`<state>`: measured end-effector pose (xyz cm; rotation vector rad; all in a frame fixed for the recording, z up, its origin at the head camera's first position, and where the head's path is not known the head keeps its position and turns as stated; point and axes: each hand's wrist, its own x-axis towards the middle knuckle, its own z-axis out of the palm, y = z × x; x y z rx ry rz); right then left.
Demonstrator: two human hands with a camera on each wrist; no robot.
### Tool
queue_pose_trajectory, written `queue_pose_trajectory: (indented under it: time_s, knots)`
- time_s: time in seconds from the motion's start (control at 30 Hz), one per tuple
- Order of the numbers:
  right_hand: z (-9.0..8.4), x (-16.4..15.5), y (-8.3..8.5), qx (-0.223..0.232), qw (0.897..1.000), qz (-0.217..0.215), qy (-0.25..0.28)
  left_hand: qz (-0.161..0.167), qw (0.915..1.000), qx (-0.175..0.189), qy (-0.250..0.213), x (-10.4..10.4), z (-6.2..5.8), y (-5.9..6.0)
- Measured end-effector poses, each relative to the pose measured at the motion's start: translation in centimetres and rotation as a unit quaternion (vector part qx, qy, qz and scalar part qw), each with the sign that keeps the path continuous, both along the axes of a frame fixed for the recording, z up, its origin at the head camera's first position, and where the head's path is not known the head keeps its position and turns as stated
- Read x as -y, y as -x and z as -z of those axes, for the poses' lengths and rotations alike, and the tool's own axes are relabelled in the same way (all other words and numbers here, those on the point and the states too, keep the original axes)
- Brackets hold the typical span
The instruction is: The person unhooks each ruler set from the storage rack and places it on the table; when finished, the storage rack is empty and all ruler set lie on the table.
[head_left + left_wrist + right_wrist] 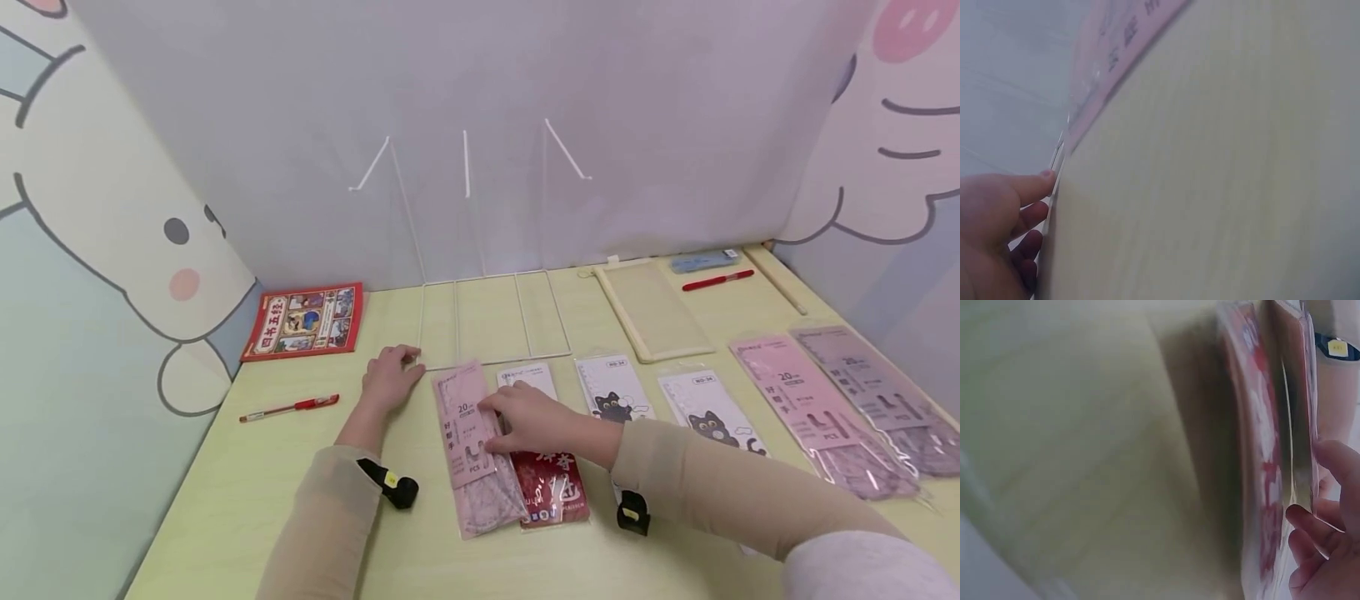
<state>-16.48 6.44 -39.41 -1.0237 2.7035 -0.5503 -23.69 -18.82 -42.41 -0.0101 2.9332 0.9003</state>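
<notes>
My right hand (pixel 536 421) grips the side of a pink packet (pixel 465 425) in clear plastic, thumb on one face and fingertips behind. In the right wrist view that packet (pixel 1302 394) stands tilted on edge beside a red-and-white packet (pixel 1263 444). The red-and-white packet (pixel 551 487) lies partly under the pink one and my hand. At the front left corner of a white wire rack (pixel 491 363), my left hand (pixel 388 382) pinches the thin wire between thumb and fingers. The left wrist view has the thumb of my left hand (pixel 997 219) against this wire.
Two black-cat packets (pixel 615 392) (pixel 708 417) lie to the right. Beyond them are pink (pixel 810 400) and purple packets (pixel 862 375). A mesh pouch (pixel 652 308), red pen (pixel 718 280) and blue item (pixel 705 261) lie behind. At left are a red book (pixel 303 321) and pen (pixel 288 407).
</notes>
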Motion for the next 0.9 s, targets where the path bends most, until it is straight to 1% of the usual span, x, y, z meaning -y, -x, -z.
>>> queue_pose_trajectory:
  time_s: [0.13,0.3,0.43,0.57,0.63,0.77,0.83,0.9]
  knots:
    - [0.4,0.3,-0.7,-0.021,0.999,-0.001,-0.023,0.005,1.0000,0.002,-0.005,0.2,-0.1,0.0]
    - [0.5,0.6,-1.3,-0.021,0.999,-0.002,-0.035,0.014,0.9998,0.012,-0.008,0.1,-0.2,0.0]
    - [0.5,0.7,-1.5,-0.030,0.999,0.000,-0.041,0.029,0.9995,0.011,0.000,-0.1,-0.4,0.1]
    - [0.6,0.9,-1.5,-0.039,0.998,-0.003,-0.043,0.037,0.9992,0.016,0.002,-0.1,-0.7,0.2]
    - [0.5,1.0,-1.4,-0.038,0.998,-0.004,-0.041,0.039,0.9990,0.020,-0.006,-0.1,-0.8,0.1]
    - [0.1,0.7,-1.2,-0.028,0.999,0.006,-0.029,0.047,0.9975,0.034,-0.039,0.2,-1.4,-0.1]
    - [-0.2,0.0,-0.7,-0.018,1.000,0.019,-0.013,0.055,0.9960,0.043,-0.056,0.6,-1.7,-0.1]
    - [-0.5,-1.3,0.0,-0.018,0.999,0.030,0.007,0.064,0.9945,0.049,-0.067,1.1,-2.1,-0.1]
